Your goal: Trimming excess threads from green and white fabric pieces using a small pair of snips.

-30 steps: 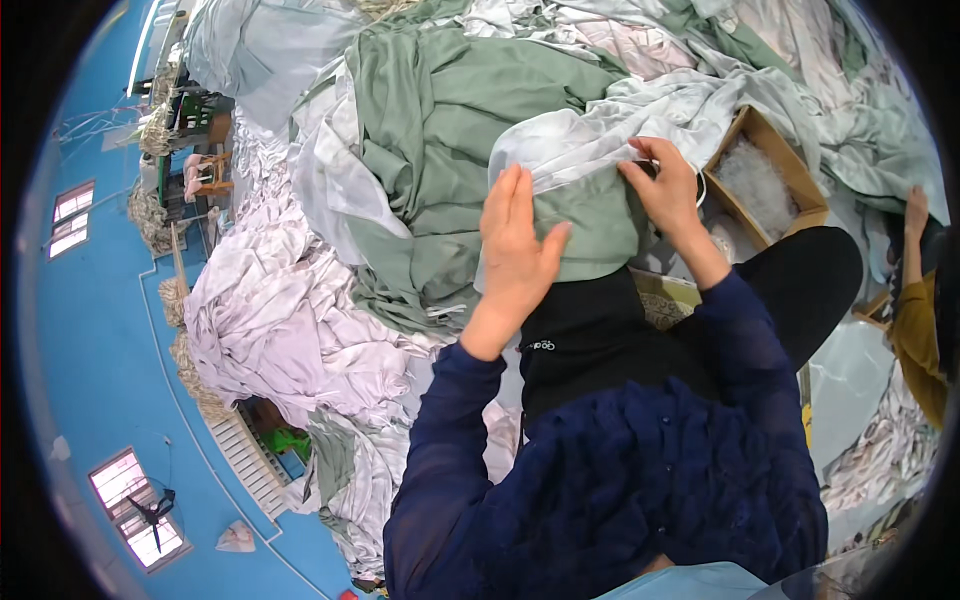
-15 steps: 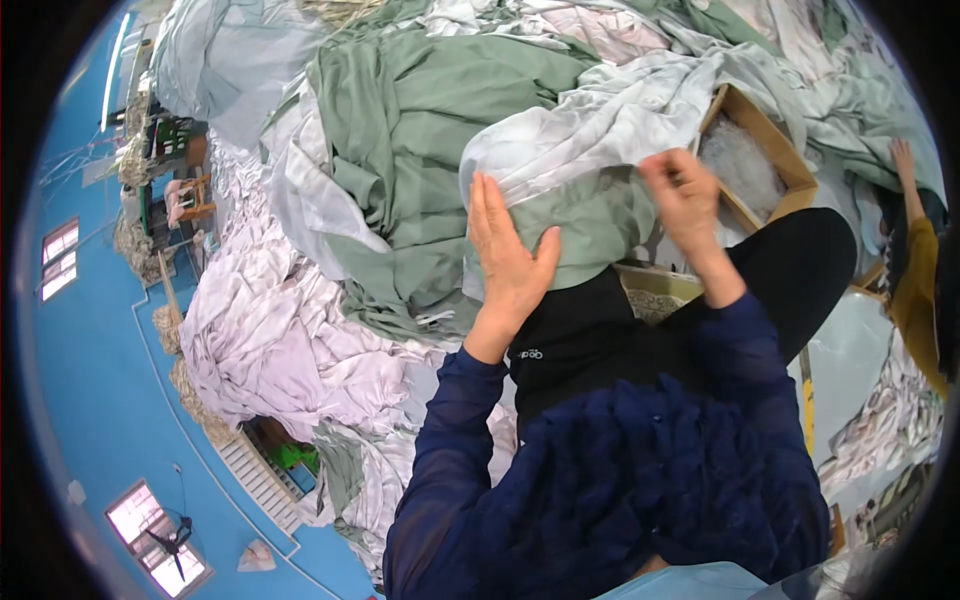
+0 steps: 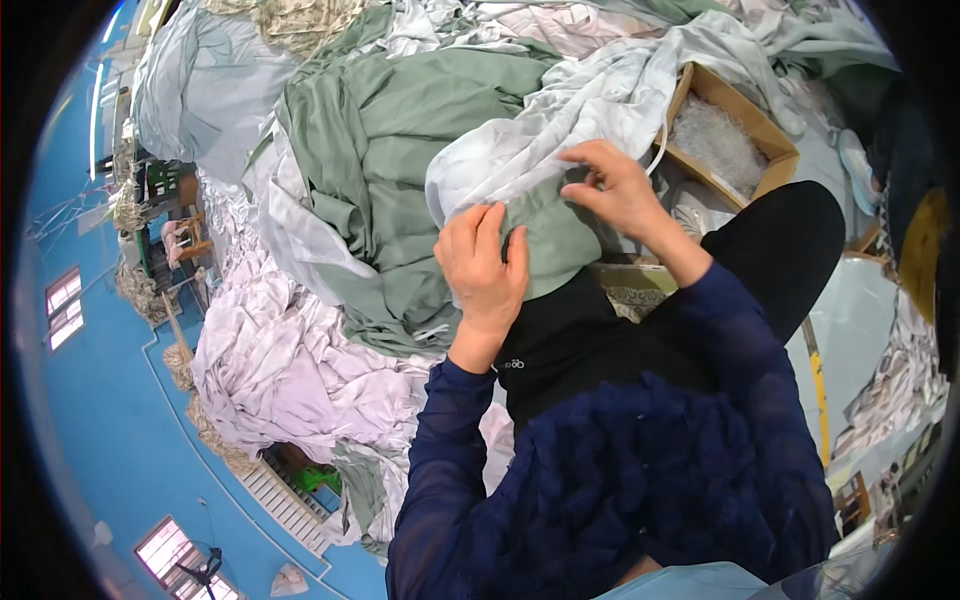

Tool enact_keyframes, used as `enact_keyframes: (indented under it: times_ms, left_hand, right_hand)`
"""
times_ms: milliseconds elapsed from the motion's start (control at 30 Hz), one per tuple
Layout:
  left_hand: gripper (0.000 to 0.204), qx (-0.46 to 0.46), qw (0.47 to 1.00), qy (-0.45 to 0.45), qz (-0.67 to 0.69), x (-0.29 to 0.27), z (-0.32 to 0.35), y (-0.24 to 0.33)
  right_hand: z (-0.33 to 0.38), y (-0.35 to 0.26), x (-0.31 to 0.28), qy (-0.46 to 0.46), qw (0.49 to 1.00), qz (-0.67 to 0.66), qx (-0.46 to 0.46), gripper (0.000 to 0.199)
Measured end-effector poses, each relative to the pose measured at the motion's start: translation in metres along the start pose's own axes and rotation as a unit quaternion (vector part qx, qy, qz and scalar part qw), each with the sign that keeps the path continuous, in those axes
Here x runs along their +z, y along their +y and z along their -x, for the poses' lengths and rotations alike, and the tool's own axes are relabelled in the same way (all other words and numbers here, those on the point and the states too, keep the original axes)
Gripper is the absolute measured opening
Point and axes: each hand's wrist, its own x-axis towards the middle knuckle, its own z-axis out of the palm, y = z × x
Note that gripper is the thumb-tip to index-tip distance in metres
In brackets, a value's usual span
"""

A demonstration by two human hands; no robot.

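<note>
A sage-green cloth (image 3: 548, 235) with a pale, whitish cloth (image 3: 520, 150) along its far side lies across my black-trousered lap. On the left edge of the green piece rests my left hand (image 3: 484, 268), fingers slightly bent and thumb apart. To its right, my right hand (image 3: 618, 200) is over the border where the green and whitish cloths meet. A gap shows between its thumb and index finger, and nothing is visible in it. Whether its fingertips touch the cloth is hard to tell.
A cardboard box (image 3: 735, 140) with clear, wispy material stands at the right, past my knee. Large heaps of green fabric (image 3: 400, 130) and lilac-white fabric (image 3: 300, 365) lie ahead and left. Another person's mustard sleeve (image 3: 922, 265) shows at the far right.
My right hand has moved left along the cloth, its thumb and index finger now apart. My left hand's straight fingers have bent. The other person's hand has left the view.
</note>
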Motion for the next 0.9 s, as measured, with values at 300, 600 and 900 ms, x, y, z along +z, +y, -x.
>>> enact_keyframes:
  times_ms: [300, 600, 900]
  left_hand:
    - [0.041, -0.012, 0.999, -0.016, -0.038, -0.001, -0.012, 0.015]
    - [0.03, 0.069, 0.994, 0.049, -0.072, -0.006, -0.029, 0.043]
    - [0.011, -0.296, 0.813, -0.252, 0.434, 0.001, -0.023, 0.017]
  right_hand:
    - [0.018, -0.024, -0.005, 0.058, 0.987, 0.098, -0.116, 0.013]
    - [0.04, -0.039, -0.034, 0.011, 0.998, -0.012, -0.059, 0.009]
    - [0.047, -0.049, -0.025, 0.077, 0.994, 0.045, -0.067, 0.019]
